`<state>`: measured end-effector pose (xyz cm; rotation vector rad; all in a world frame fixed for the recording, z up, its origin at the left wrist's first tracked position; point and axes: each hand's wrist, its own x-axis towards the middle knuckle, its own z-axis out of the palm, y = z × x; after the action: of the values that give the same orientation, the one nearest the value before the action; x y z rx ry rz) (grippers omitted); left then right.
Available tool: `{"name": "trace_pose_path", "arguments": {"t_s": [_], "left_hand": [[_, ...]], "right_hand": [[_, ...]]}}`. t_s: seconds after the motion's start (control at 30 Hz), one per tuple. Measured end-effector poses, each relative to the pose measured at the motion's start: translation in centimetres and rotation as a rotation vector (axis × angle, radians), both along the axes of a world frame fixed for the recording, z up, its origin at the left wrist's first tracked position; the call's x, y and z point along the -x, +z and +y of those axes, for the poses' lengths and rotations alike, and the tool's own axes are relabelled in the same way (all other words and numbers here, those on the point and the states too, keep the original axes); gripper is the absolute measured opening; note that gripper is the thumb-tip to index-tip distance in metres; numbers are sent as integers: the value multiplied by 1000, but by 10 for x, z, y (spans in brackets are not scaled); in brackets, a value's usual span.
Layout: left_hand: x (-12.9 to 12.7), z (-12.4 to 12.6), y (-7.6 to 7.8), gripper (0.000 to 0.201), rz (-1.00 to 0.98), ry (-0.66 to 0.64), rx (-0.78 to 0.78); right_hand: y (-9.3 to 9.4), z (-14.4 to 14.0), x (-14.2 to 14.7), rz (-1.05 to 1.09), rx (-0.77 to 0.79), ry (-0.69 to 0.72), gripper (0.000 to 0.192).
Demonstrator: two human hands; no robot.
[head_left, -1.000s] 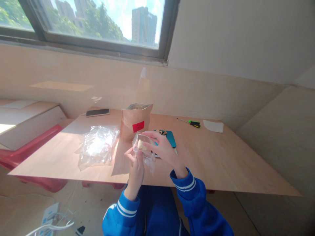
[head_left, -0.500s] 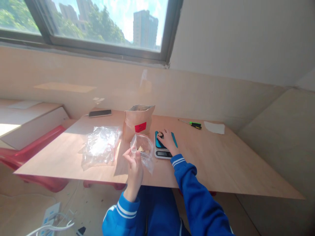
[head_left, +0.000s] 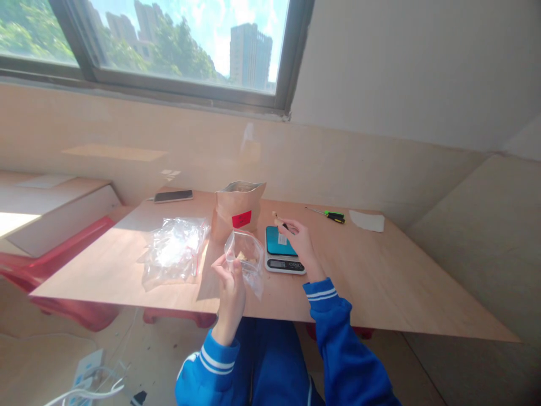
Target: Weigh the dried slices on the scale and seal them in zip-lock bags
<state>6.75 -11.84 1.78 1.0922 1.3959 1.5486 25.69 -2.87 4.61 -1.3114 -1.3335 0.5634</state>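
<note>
The left hand [head_left: 230, 282] pinches a small clear bag [head_left: 245, 256] open above the desk's [head_left: 380, 282] near edge; the right hand [head_left: 301, 242] grips a small pale piece [head_left: 275, 215] over the scale [head_left: 281, 252].

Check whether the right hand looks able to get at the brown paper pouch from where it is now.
Probably yes: the right hand, pinching a small piece above the scale, is just beside the pouch, nothing between them.

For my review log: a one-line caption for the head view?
Left hand holds a small clear bag open; right hand lifts a pale piece above the kitchen scale.
</note>
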Motion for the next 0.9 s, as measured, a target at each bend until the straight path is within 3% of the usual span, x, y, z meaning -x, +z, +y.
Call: {"name": "trace_pose_path", "arguments": {"t_s": [0.17, 0.33, 0.47, 0.77, 0.9], "left_hand": [[-5, -2, 3, 50, -33, 14, 19], [-8, -6, 6, 49, -14, 17, 4], [-6, -7, 6, 50, -19, 28, 7], [-1, -10, 4, 51, 23, 62, -35], [0, -14, 0, 47, 110, 66, -98]], "right_hand": [[54, -45, 31, 325, 48, 293, 31], [80, -76, 55, 101, 39, 487, 22], [81, -86, 57, -90, -13, 465, 22], [54, -114, 49, -307, 39, 382, 18], [53, -118, 51, -360, 30, 359, 9]]}}
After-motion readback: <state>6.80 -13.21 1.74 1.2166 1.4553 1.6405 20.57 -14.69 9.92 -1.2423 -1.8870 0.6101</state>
